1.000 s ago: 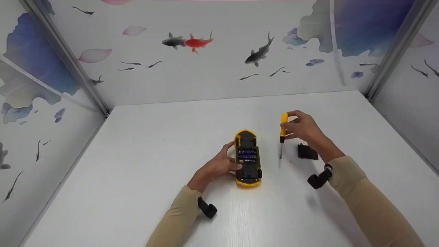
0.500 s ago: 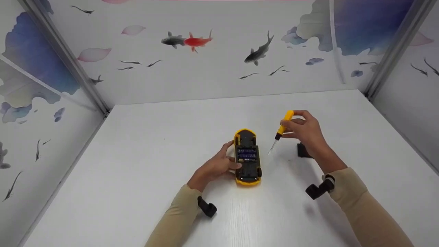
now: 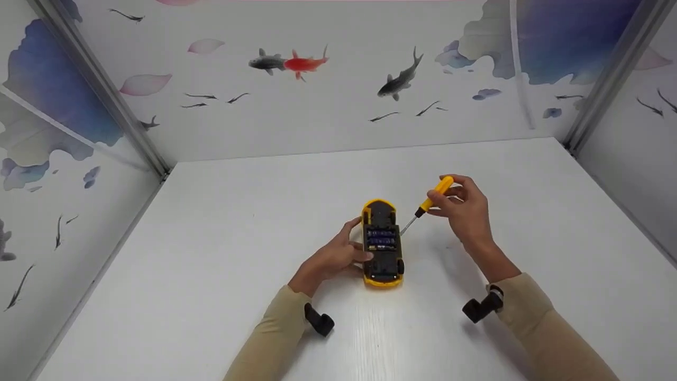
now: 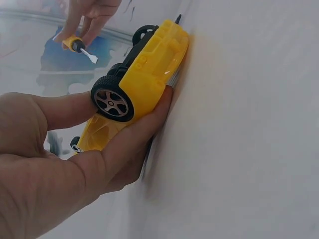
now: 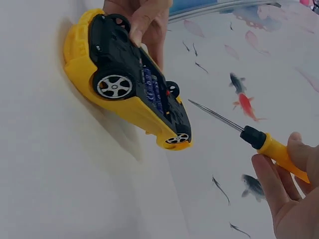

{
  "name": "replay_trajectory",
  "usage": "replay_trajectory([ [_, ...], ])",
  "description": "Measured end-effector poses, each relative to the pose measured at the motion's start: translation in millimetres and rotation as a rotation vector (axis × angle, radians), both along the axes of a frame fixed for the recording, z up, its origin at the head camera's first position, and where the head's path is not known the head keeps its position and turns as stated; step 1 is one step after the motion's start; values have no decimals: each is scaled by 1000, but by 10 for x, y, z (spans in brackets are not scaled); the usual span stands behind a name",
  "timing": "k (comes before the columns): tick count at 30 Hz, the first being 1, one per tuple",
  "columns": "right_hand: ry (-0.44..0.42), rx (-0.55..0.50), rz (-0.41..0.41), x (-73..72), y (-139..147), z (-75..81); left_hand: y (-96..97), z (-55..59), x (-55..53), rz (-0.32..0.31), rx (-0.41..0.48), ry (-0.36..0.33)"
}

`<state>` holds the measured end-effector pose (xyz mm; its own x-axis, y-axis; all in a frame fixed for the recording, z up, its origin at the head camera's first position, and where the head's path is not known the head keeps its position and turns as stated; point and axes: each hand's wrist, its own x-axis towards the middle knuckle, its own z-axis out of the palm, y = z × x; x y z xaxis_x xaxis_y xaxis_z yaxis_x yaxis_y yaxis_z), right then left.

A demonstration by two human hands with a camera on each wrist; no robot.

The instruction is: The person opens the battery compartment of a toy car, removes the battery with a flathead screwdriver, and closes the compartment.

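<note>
Gripping upturned yellow plastic toy car [image 3: 384, 259] with left hand [image 3: 336, 258]. Pinching yellow-handled metal screwdriver [image 3: 425, 205] with right hand [image 3: 468, 211], raised right of car.

An upturned yellow toy car [image 3: 387, 260], batteries [image 3: 381, 241] showing, sits beside a tilted screwdriver [image 3: 427, 204].

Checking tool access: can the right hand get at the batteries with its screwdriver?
Probably yes: the batteries lie uncovered in the upturned toy car, the right hand aims the screwdriver toward them, and the left hand grips without covering them.
</note>
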<state>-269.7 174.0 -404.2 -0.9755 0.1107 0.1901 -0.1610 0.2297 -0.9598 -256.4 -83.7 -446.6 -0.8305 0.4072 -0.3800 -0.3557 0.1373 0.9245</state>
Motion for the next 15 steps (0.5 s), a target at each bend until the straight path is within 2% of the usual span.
replay_trajectory([
  [4,27,-29,-23,11,-36,-40,-1,3,-5,-2,8,-2],
  [15,7,-56,-31,32,-118,-128,-15,-2,1,3,15,-8],
])
